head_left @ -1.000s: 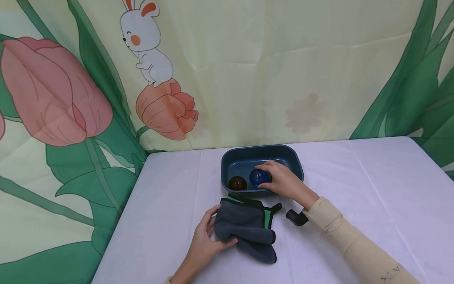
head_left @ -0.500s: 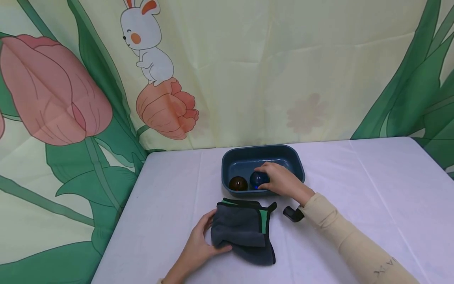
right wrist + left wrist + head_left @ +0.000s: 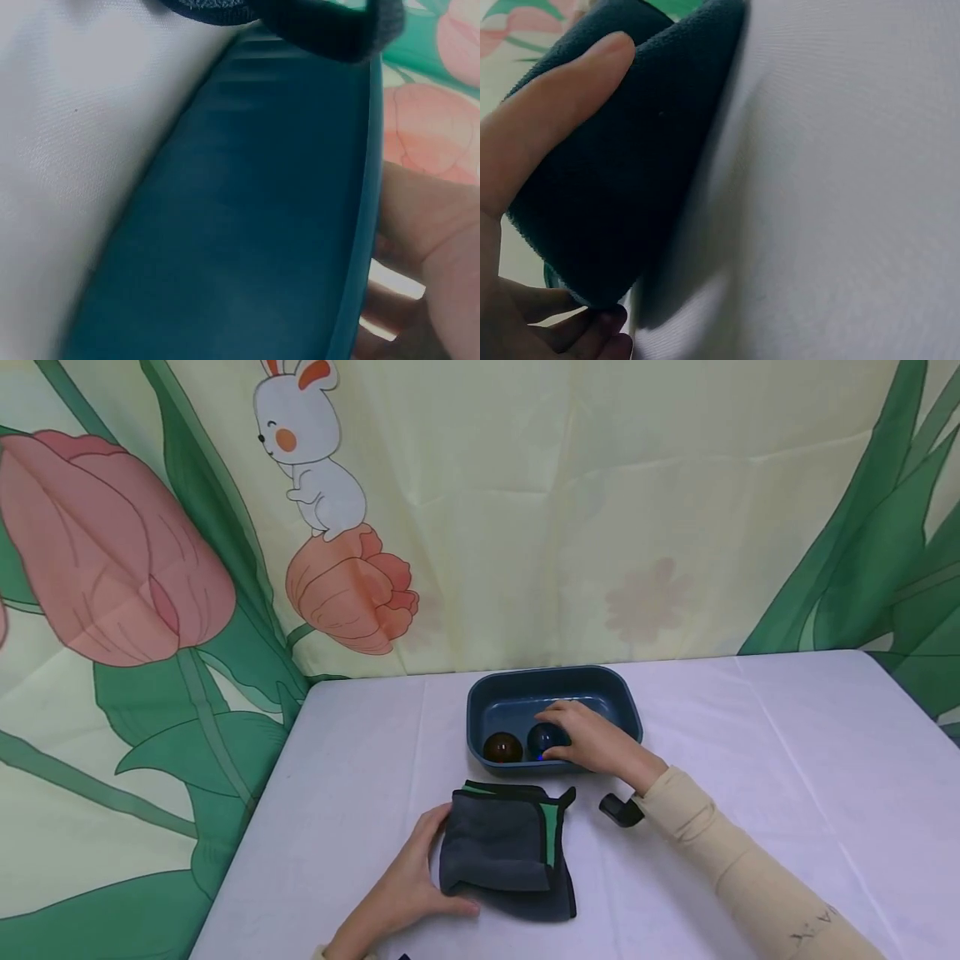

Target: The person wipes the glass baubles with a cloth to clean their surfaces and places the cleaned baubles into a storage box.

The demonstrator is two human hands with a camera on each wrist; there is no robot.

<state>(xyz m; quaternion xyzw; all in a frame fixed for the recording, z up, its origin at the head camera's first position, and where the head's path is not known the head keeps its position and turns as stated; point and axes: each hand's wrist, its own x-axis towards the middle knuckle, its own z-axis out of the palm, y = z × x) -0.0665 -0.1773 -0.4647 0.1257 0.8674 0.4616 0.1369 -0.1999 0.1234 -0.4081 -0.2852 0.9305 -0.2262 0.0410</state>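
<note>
In the head view, a folded grey cloth (image 3: 495, 843) with black trim and a green underside stands at the table's front middle. My left hand (image 3: 408, 881) holds its left edge, fingers behind and thumb in front. The left wrist view has the thumb (image 3: 570, 97) across the cloth (image 3: 630, 165) and fingertips curled at its lower corner. Over the front rim of a dark blue tray (image 3: 480, 693), my right hand (image 3: 596, 739) grips a glossy blue ball (image 3: 542, 742). The tray wall (image 3: 240, 195) hides this ball in the right wrist view.
A glossy dark brown ball (image 3: 502, 747) lies in the tray, left of the blue one. White cloth covers the table (image 3: 360, 760). Behind its back edge hangs a printed curtain (image 3: 525, 527). A black wrist camera (image 3: 621, 810) juts from the right sleeve.
My left hand has moved left and slightly toward me, and the cloth has shifted with it, its front folds lying flatter. The right hand stays on the blue ball, which has turned slightly.
</note>
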